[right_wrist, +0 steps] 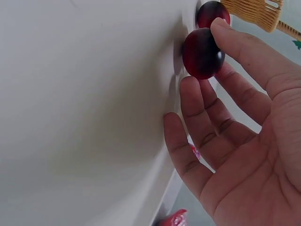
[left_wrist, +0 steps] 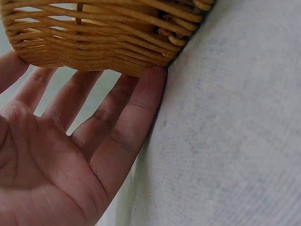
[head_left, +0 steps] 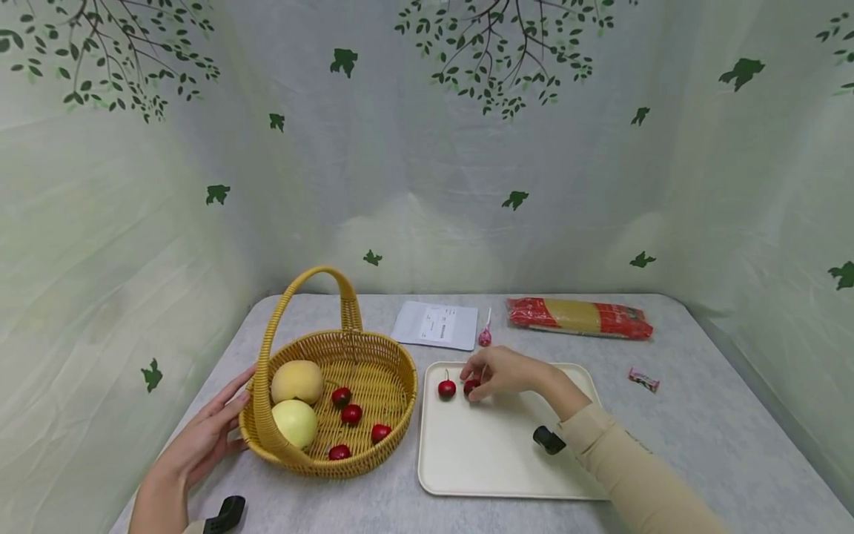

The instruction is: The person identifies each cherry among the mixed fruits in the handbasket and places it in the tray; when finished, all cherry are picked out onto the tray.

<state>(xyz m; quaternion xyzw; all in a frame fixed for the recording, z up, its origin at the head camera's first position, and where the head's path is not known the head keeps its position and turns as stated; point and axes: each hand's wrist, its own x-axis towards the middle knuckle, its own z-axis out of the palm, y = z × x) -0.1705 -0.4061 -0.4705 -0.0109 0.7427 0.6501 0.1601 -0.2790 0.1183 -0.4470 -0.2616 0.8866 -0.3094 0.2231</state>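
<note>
My left hand rests its straight fingers against the left side of a yellow wicker basket; in the left wrist view the fingertips touch the woven wall. Inside the basket lie a yellow peach-like fruit, a pale green round fruit and several cherries. Over the cream tray, my right hand pinches a dark red cherry between thumb and fingers, close above the tray surface. A second cherry, stem up, sits on the tray just left of it.
Behind the tray lie a grey-white packet with a label, a pink lollipop and a red and gold noodle-like package. A small pink wrapped candy lies to the right. Pale curtains with leaf prints surround the table.
</note>
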